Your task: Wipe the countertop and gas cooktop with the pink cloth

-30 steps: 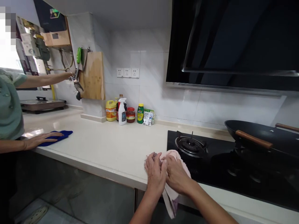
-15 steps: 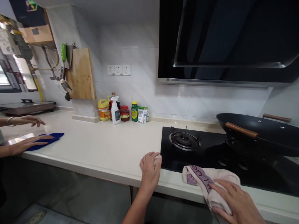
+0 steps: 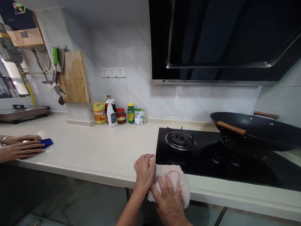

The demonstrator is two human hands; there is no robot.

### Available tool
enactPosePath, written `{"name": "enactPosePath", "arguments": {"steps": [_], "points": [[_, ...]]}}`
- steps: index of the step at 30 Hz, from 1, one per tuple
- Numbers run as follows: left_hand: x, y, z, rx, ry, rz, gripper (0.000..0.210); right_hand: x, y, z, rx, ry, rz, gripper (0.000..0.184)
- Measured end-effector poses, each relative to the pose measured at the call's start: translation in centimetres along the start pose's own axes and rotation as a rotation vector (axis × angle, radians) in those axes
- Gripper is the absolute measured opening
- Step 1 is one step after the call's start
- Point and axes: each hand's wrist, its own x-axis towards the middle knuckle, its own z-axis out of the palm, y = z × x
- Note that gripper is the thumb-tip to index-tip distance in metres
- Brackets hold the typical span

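My right hand [image 3: 168,201] presses a pale pink-white towel [image 3: 172,174], its fingers bent over the bunched cloth. The towel lies along the counter's front edge, at the near left corner of the black gas stove [image 3: 199,160], and partly hangs over the edge. A bit of purple trim shows beside my left hand [image 3: 144,172]. That hand rests on the counter just left of the stove, thumb apart from its curved fingers, with nothing visible in it. The towel's left side touches or nearly touches it.
On the stove are a bare burner [image 3: 180,139] and a large black wok [image 3: 256,128]. A spray bottle [image 3: 111,114], a yellow jug [image 3: 99,113] and jars line the wall. At left, another person's hands [image 3: 21,147] press a blue cloth [image 3: 47,142] on the counter [image 3: 94,147].
My right hand has moved left with the towel along the counter edge, up to my left hand, which stays beside the stove. The view has turned slightly right. The other person's hands have come together.
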Motion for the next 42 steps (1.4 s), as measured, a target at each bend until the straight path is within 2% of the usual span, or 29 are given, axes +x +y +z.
{"name": "enactPosePath", "arguments": {"steps": [4, 9, 11, 15, 18, 23, 26, 29, 33, 35, 38, 42], "points": [[0.1, 0.1, -0.2, 0.03, -0.011, 0.002, 0.035, 0.1, -0.2, 0.2, 0.023, 0.051, -0.047, 0.034], [0.1, 0.2, -0.3, 0.069, -0.068, -0.017, 0.038, -2.3, 3.5, -0.4, 0.015, 0.081, -0.075, 0.036], [0.2, 0.2, -0.3, 0.071, -0.086, -0.033, 0.038, -4.1, 6.3, -1.0, -0.01, 0.096, -0.091, 0.033], [0.2, 0.3, -0.3, 0.058, -0.104, -0.046, 0.038, -8.4, 13.6, -3.2, -0.126, 0.096, -0.144, 0.057], [0.2, 0.5, -0.3, 0.059, -0.122, -0.059, 0.039, -12.0, 19.6, -5.3, -0.155, 0.022, -0.124, 0.058], [0.2, 1.0, -0.3, 0.098, -0.142, -0.053, 0.04, -17.8, 27.9, -7.9, -0.146, -0.003, 0.051, 0.054], [0.2, 1.1, -0.3, 0.118, -0.136, -0.042, 0.04, -19.8, 30.1, -8.3, -0.137, -0.013, 0.158, 0.052], [0.2, 1.1, -0.2, 0.122, -0.135, -0.027, 0.04, -19.8, 29.4, -8.2, -0.269, -0.079, 0.194, 0.056], [0.2, 1.1, 0.1, 0.117, -0.146, -0.01, 0.04, -16.9, 24.9, -7.6, -0.419, -0.157, 0.203, 0.058], [0.1, 1.1, 0.2, 0.113, -0.143, -0.002, 0.04, -14.1, 21.3, -6.8, -0.394, -0.201, 0.184, 0.064], [0.1, 1.1, 0.2, 0.121, -0.135, 0.002, 0.039, -8.7, 14.4, -4.8, -0.279, -0.276, 0.162, 0.074], [0.0, 1.0, -0.1, 0.1, -0.144, -0.002, 0.039, -1.0, 5.2, -1.6, -0.075, -0.271, 0.058, 0.073]]}}
